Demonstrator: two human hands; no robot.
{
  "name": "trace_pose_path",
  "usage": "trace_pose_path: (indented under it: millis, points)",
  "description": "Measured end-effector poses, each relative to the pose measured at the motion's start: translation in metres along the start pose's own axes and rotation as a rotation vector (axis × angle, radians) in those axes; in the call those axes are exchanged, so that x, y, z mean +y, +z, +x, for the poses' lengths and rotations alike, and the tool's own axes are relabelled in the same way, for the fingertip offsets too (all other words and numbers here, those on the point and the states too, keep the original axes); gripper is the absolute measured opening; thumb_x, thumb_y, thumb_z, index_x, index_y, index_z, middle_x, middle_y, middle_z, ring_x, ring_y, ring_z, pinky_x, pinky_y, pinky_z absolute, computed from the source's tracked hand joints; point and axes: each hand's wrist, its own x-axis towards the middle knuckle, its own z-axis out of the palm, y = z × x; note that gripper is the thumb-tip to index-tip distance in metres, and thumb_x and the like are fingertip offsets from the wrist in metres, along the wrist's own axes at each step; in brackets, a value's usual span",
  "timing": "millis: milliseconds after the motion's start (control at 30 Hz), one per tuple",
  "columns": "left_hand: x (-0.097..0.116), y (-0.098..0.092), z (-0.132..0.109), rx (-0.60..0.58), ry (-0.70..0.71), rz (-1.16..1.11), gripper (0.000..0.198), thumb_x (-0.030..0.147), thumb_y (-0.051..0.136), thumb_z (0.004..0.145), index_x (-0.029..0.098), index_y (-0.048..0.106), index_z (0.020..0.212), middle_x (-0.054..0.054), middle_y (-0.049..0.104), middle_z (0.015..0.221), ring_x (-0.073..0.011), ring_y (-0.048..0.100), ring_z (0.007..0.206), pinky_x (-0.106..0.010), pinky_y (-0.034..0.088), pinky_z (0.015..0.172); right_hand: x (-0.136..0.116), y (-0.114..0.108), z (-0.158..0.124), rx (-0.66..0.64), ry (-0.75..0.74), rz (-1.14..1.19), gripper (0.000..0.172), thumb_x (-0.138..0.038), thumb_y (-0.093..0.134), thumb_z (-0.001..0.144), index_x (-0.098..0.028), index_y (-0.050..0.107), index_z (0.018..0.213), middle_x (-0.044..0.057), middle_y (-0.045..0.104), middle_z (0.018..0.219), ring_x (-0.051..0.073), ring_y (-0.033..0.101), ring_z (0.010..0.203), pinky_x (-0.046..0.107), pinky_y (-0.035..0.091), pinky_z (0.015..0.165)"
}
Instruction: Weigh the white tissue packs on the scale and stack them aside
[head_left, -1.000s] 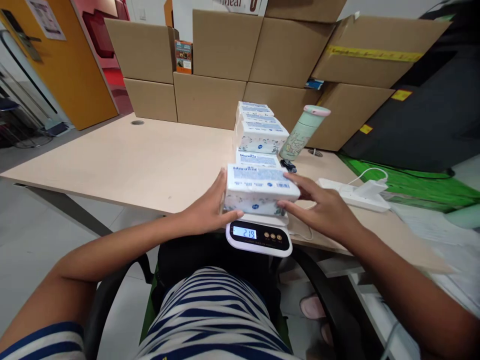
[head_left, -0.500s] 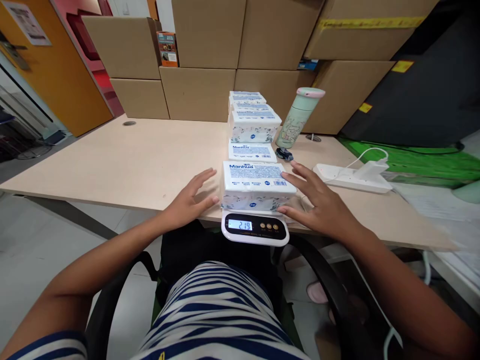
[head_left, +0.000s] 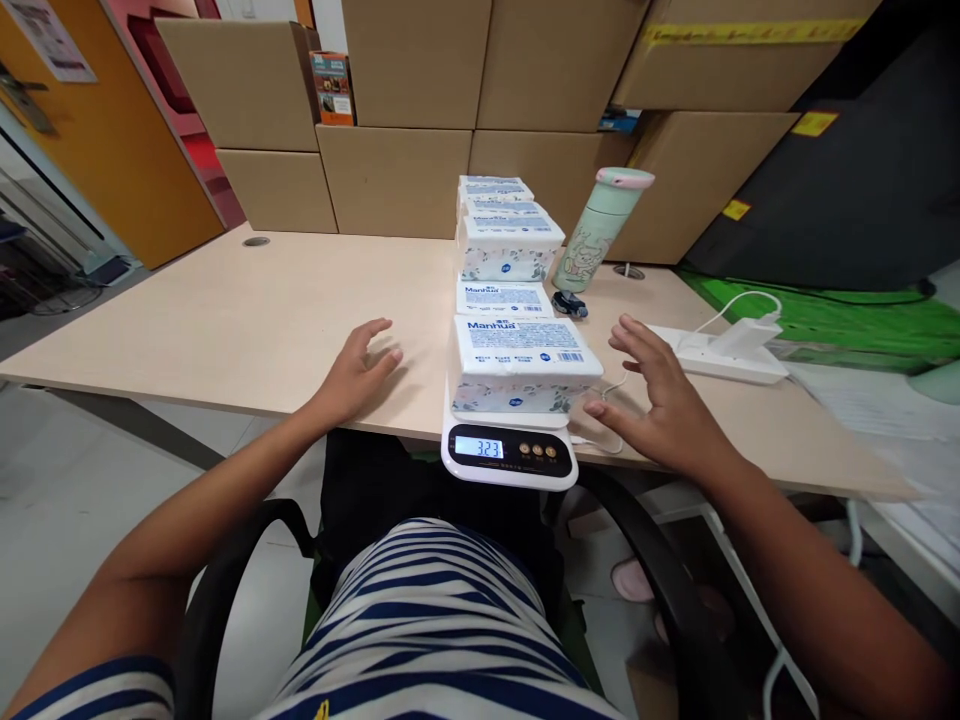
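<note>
A pack of tissues (head_left: 525, 350) with blue "Manhua" print rests on a white digital scale (head_left: 510, 455) at the table's front edge. The lit display appears to read 323. To the left of the pack, my left hand (head_left: 358, 372) is open, fingers apart, touching nothing I can see. My right hand (head_left: 658, 400) is also open, a little to the right of the pack and apart from it. Behind the scale, more tissue packs (head_left: 510, 232) stand in a row leading away from me, some higher than others.
A green flask (head_left: 600, 232) with a pink lid stands right of the row, a small dark object (head_left: 570, 304) before it. A white power strip (head_left: 724, 355) with a plugged-in charger lies further right. Cardboard boxes (head_left: 394, 180) line the table's back. Chair armrests flank me.
Both hands have moved outward from the tissue pack, and my right hand has let go of it. The pack sits slightly further right, and the display has gone from about 219 to 323.
</note>
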Motion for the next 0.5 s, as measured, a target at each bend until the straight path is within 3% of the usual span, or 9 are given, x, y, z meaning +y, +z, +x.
trace_pose_path:
  millis: [100,233,500]
  points:
    - [-0.011,-0.004,0.002,0.08,-0.067,-0.093,0.046,0.056,0.068,0.099,0.031,0.065,0.137,-0.014,0.054,0.166,-0.0367,0.053,0.156,-0.068,0.039,0.131,0.003,0.004,-0.002,0.006,0.027,0.034,0.097,-0.066,0.073,0.094,-0.04,0.025,0.175,0.016,0.036,0.18,0.045,0.054,0.154,0.071,0.055,0.117]
    - [-0.018,-0.004,0.002,0.152,-0.053,-0.12,0.035,0.054,0.072,0.098,0.033,0.071,0.126,-0.012,0.051,0.167,-0.0379,0.049,0.158,-0.07,0.042,0.128,0.001,0.007,-0.001,0.043,0.015,0.09,0.104,-0.063,0.075,0.094,-0.042,0.015,0.176,0.017,0.036,0.179,0.044,0.06,0.149,0.069,0.057,0.114]
    - [-0.02,-0.008,0.002,0.154,-0.037,-0.088,0.032,0.053,0.068,0.101,0.035,0.069,0.127,-0.011,0.05,0.166,-0.039,0.048,0.157,-0.071,0.046,0.124,0.001,0.008,-0.001,0.075,0.011,0.116,0.104,-0.061,0.075,0.094,-0.045,0.012,0.176,0.015,0.033,0.181,0.043,0.06,0.149,0.068,0.059,0.113]
